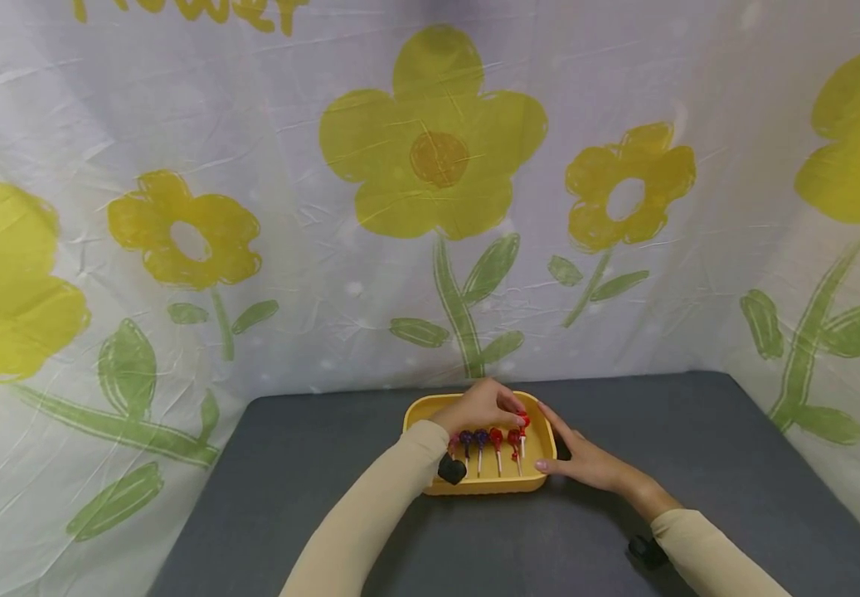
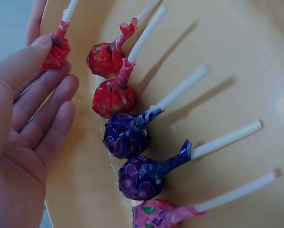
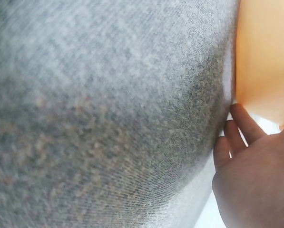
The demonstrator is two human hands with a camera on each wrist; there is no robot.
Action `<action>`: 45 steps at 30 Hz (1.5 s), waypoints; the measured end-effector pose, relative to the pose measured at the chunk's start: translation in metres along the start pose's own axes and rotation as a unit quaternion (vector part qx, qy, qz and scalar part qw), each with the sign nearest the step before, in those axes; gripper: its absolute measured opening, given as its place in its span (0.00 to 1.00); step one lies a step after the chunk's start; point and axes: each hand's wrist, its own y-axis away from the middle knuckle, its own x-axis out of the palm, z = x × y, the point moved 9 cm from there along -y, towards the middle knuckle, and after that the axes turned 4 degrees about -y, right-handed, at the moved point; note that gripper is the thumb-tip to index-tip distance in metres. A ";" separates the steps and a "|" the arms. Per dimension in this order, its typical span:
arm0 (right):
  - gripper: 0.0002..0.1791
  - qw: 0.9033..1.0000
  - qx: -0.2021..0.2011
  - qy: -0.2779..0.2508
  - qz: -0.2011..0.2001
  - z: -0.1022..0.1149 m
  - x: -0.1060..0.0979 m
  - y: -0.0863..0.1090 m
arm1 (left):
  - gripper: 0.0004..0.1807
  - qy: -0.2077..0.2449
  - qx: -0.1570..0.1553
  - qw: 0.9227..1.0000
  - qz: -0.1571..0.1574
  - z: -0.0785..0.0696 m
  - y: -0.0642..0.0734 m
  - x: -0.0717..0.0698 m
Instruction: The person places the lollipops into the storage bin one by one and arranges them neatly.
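My left hand [image 1: 480, 406] is over the yellow tray [image 1: 485, 487]. Between thumb and fingers it pinches a red-wrapped lollipop [image 2: 57, 52] by its head, the white stick pointing away. Beside that hand, several lollipops lie in a row in the tray: two red ones [image 2: 114, 97], two dark purple ones [image 2: 127, 135] and a pink one [image 2: 156, 213] partly cut off by the left wrist view's edge. My right hand [image 1: 586, 462] touches the tray's right side, its fingers spread along the outer wall and the thumb near the front right corner.
A dark grey tabletop [image 1: 310, 464] lies under and around the tray. Behind it hangs a white cloth [image 1: 310, 332] printed with yellow flowers. A black wrist device [image 1: 646, 551] is on the right forearm. Grey knit fabric [image 3: 108, 114] fills much of the right wrist view.
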 end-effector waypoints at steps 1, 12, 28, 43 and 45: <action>0.54 1.000 0.000 -0.001 0.001 0.000 0.000 0.000 | 0.11 -0.004 -0.001 1.000 0.002 0.000 0.000 0.001; 0.54 1.000 0.010 0.008 0.002 -0.002 0.000 0.000 | 0.11 -0.036 0.005 0.999 0.019 -0.010 -0.005 0.007; 0.53 1.000 0.007 0.001 0.002 -0.001 0.001 0.001 | 0.12 -0.076 0.002 0.996 0.048 -0.012 -0.011 0.017; 0.53 1.000 0.011 0.002 0.003 -0.003 0.001 0.001 | 0.11 -0.096 -0.005 0.994 0.047 -0.014 -0.016 0.021; 0.53 1.000 0.011 0.001 0.004 -0.003 0.000 0.001 | 0.11 -0.099 -0.005 0.994 0.046 -0.014 -0.016 0.021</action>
